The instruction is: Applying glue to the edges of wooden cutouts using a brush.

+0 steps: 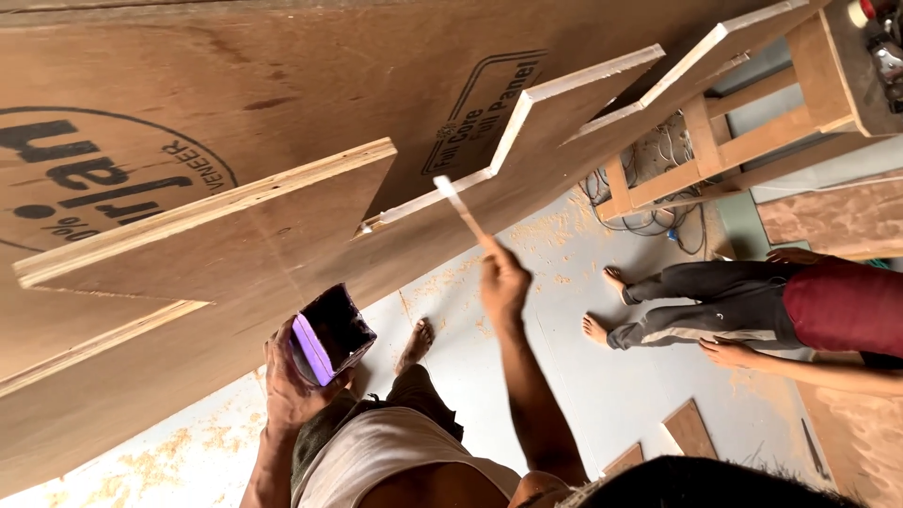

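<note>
The left hand (287, 381) cups a small dark container with a purple rim (329, 337), tipped so its mouth faces up toward the work. The right hand (503, 282) is pinched shut on a thin pale wooden stick (461, 207), its tip touching the light cut edge of the large brown plywood sheet (282, 85), seemingly to spread something along it, though nothing on the stick shows clearly. Another person in grey trousers (696, 301) sits on the sawdust-strewn floor (583, 376) nearby.
</note>
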